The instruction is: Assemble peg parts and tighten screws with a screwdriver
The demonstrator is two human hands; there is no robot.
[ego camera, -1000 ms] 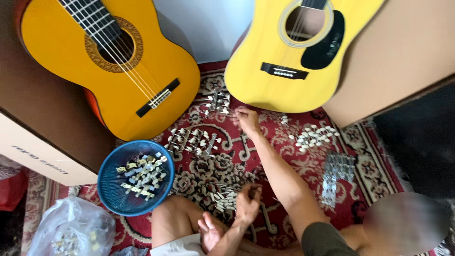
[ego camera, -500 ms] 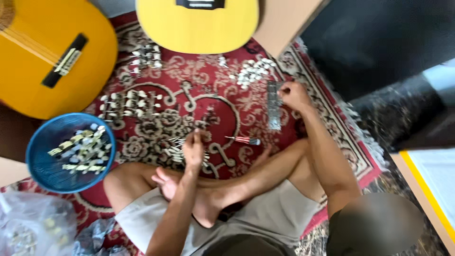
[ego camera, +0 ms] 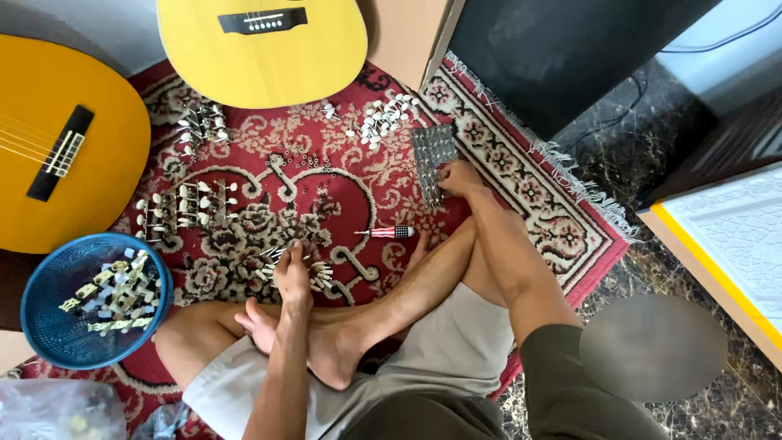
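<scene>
Hands work well apart, left hand [ego camera: 293, 273] pinching tuner pieces [ego camera: 314, 273] before the feet, right hand [ego camera: 460, 175] touching the metal strip [ego camera: 432, 159], where a nudge could scatter nearby loose pegs [ego camera: 383, 118].

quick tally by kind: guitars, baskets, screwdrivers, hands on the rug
guitars: 2, orange and yellow
blue basket: 1
screwdriver: 1
hands: 2, left hand on small parts, right hand on a metal strip
total: 6
</scene>
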